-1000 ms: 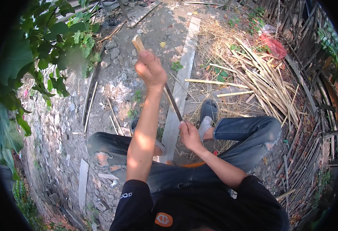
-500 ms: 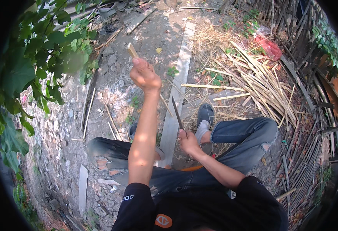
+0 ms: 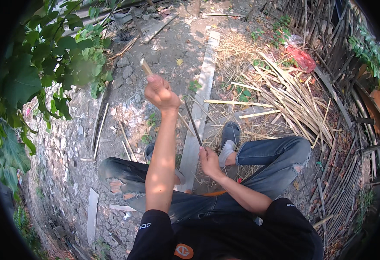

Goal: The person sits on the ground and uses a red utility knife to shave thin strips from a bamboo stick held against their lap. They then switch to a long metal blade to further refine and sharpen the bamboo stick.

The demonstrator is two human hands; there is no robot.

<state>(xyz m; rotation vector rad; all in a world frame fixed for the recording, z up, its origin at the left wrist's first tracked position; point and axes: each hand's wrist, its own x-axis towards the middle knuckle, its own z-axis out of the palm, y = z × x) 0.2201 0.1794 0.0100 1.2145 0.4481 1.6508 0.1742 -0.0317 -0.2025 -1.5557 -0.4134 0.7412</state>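
My left hand is raised ahead of me, closed in a fist around a pale bamboo strip. One end of the strip sticks out beyond my thumb. A thin pale length shows on the other side of the wrist and looks like the same strip. Lower and to the right, my right hand grips a knife, its handle hidden in the fingers. The narrow dark blade points away from me and slants left, over a long flat board on the ground between my feet.
A heap of split bamboo strips lies at the right on dry straw, with a red plastic bag behind it. Leafy branches hang in at the left. A stick fence bounds the right side. Loose sticks and stones litter the left ground.
My right hand has shifted slightly, and the knife blade now tips further left, nearer the left wrist. The left hand has lowered a little, still holding the strip.
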